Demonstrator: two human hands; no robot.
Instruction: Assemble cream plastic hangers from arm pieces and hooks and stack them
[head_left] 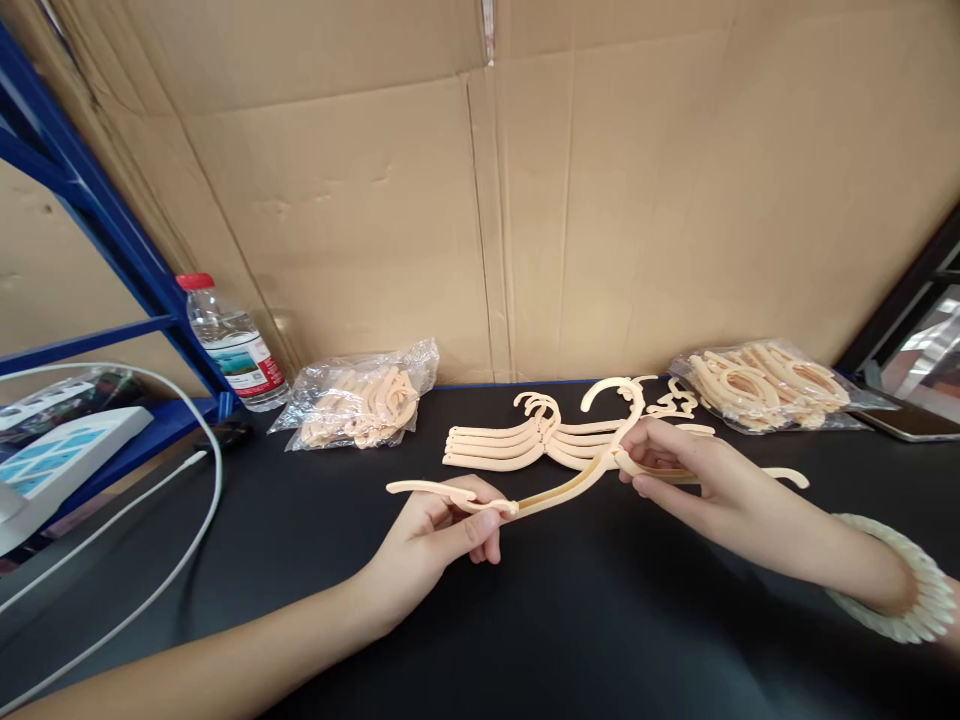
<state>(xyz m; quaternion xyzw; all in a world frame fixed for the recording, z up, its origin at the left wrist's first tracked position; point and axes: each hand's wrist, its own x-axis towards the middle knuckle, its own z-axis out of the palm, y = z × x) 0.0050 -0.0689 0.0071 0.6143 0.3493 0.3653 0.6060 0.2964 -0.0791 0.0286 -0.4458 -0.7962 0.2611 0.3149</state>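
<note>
Black counter (555, 640): foreground, beneath the raised hanger (570, 492).
Left hand (450, 530): pinching its outer joint.
Right hand (697, 470): closed round the other arm.
Hanger feel: light, stiff plastic, I'd guess; hold the arms, spare the thin joints.
Stacked hangers (495, 447): just behind.

Nothing could be read: the print on the label (244, 365) of the red-capped bottle (225, 330) was too small and blurred for any word or number.
</note>
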